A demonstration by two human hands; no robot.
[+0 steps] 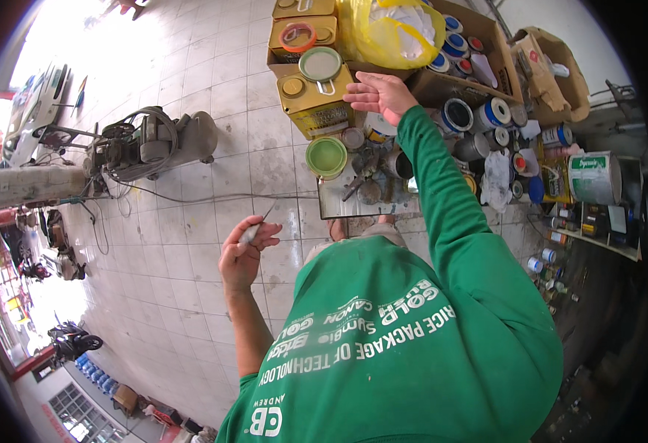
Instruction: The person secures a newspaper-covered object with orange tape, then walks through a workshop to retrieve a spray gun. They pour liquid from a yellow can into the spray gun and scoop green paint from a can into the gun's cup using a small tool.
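Observation:
My left hand [237,267] is out over the tiled floor, fingers curled round a small pale object with a thin dark rod [249,234]; its kind is unclear. My right hand [384,96] is stretched out palm up, fingers extended and holding nothing, above the paint cans. Just left of it stands a gold rectangular can [316,122], with a pale green round lid [320,65] on top. Nearer me, a round container with green inside [326,156] sits at the corner of a metal-edged work surface [330,207]. Dark, stained items [370,192] lie beside it.
A yellow plastic bag [353,33] and a cardboard box [498,44] of cans stand at the back. Several paint cans [492,112] crowd the right, by a large white-and-green can [594,179]. An air compressor [158,140] stands left; its hose [228,196] crosses the floor.

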